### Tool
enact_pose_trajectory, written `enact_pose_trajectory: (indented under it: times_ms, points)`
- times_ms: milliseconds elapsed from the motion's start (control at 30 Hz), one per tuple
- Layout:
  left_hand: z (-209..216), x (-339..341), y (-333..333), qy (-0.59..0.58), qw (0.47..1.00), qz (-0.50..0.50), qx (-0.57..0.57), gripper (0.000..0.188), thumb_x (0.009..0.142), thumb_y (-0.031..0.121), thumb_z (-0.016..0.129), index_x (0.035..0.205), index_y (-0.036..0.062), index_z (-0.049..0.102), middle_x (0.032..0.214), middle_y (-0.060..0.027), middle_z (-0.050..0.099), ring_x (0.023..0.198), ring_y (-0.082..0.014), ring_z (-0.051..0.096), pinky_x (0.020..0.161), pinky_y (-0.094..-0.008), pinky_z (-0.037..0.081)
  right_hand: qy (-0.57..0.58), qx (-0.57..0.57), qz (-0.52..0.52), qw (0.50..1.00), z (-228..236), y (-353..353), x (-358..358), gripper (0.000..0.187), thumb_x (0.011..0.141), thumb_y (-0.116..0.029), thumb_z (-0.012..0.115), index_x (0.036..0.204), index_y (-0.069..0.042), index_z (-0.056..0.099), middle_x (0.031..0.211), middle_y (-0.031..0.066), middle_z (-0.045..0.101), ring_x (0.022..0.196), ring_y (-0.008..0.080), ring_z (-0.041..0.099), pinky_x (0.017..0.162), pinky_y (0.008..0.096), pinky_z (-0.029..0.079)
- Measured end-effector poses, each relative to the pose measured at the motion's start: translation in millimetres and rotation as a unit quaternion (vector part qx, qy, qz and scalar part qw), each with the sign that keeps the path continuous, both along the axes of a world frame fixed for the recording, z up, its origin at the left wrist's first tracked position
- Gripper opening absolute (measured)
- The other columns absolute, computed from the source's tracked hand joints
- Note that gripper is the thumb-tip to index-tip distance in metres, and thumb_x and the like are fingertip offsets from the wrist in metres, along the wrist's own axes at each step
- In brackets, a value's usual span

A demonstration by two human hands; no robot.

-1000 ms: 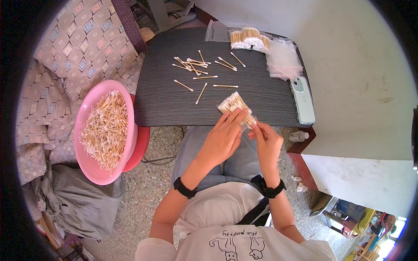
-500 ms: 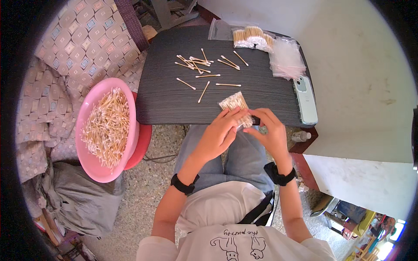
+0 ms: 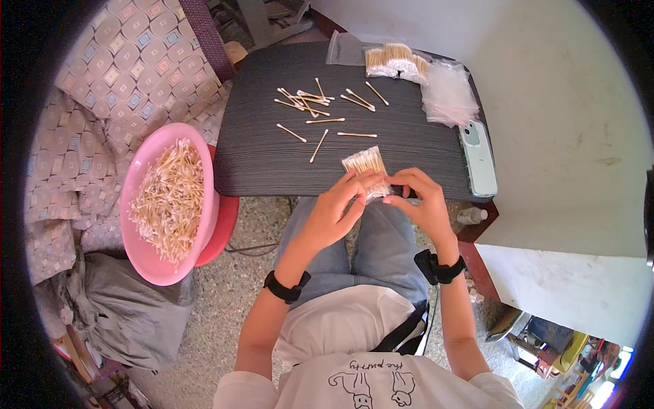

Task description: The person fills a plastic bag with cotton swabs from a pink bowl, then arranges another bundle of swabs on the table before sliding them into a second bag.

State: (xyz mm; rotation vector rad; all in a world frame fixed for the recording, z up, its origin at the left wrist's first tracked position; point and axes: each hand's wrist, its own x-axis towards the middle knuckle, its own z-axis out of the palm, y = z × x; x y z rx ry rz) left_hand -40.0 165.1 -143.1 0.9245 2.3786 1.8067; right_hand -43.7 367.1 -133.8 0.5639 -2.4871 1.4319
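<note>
A small clear bag filled with cotton swabs (image 3: 364, 161) lies at the table's near edge, its swabs side by side. My left hand (image 3: 338, 208) is closed on the bag's near left part, fingers over the top. At the bag's near right corner, my right hand (image 3: 424, 199) pinches its edge between thumb and fingers. The fingers partly cover the bag's near end, so its opening is hard to make out. Loose cotton swabs (image 3: 313, 102) are scattered on the dark table (image 3: 252, 146) beyond the bag.
To the left, a pink basin (image 3: 129, 232) heaped with cotton swabs rests on a red stool (image 3: 228, 228). Filled swab bags (image 3: 397, 63) and empty clear bags (image 3: 449, 95) lie at the far right, with a phone (image 3: 479, 160) along the right edge. A wall (image 3: 565, 136) rises beyond.
My right thumb and fingers have shifted slightly along the bag's near edge. The bag sits a little flatter, while the loose swabs stay put.
</note>
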Motion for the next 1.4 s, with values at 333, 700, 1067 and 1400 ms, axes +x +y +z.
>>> enact_pose_trajectory:
  times_ms: [333,700,1067,1400]
  points:
    - [-1.5,1.8,2.9,0.02,1.0,0.003,-0.013,0.01,0.095,0.008,0.042,0.085,0.0066,0.04,0.132,-0.0147,0.053,0.132,-0.0308,0.039,0.112,-0.0455,0.019,-0.064,0.055,-0.061,0.995,3.2,-9.2,-9.4,0.03,0.064,-0.019,0.08,0.082,-0.005,0.062,0.073,0.0007,0.056,0.053,0.0123,0.043,0.048,0.026,0.036]
    - [1.2,-0.8,17.7,0.166,0.968,0.12,-0.145,0.041,0.074,0.012,0.072,0.113,0.0109,0.059,0.12,-0.0077,0.057,0.112,-0.0301,0.052,0.101,-0.0466,0.036,-0.052,-0.034,-0.015,0.998,-5.1,5.9,-3.4,0.014,0.074,-0.005,0.072,0.083,-0.002,0.062,0.077,0.002,0.058,0.058,0.008,0.048,0.049,0.0225,0.035]
    - [-15.5,-15.0,39.3,0.247,0.917,0.2,-0.239,0.041,0.076,0.016,0.069,0.117,0.0113,0.06,0.131,-0.0125,0.051,0.126,-0.0354,0.042,0.104,-0.0509,0.033,-0.048,-0.103,0.015,0.993,-10.1,12.6,3.3,0.013,0.076,0.002,0.067,0.071,0.001,0.055,0.073,0.0044,0.056,0.06,0.0082,0.051,0.052,0.0212,0.041]
    - [-11.6,-12.5,28.1,0.228,0.923,0.157,-0.269,0.062,0.08,0.027,0.068,0.133,0.0028,0.044,0.14,-0.0144,0.042,0.132,-0.0327,0.035,0.108,-0.0478,0.027,-0.044,-0.114,-0.021,0.992,-15.1,10.6,3.0,0.012,0.074,0.004,0.065,0.082,0.0,0.058,0.083,0.0059,0.056,0.062,0.0092,0.053,0.052,0.0208,0.041]
